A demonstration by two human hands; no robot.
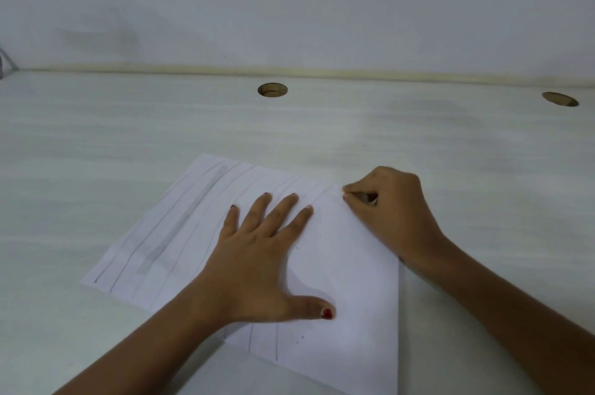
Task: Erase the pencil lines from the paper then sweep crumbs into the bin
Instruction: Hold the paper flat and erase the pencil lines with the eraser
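Eraser mostly hidden: right hand fingers curled tight, pinching something pale at the far right corner of the white rectangular paper sheet. Sheet lies skewed on the pale table; pencil lines run along its long axis, away-right. Left hand flat on it, fingers spread. No legible writing.

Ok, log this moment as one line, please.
phase: erasing | left hand: flat, pinning paper | right hand: pinched at far edge, eraser hidden | pencil lines: remain left | bin: unseen
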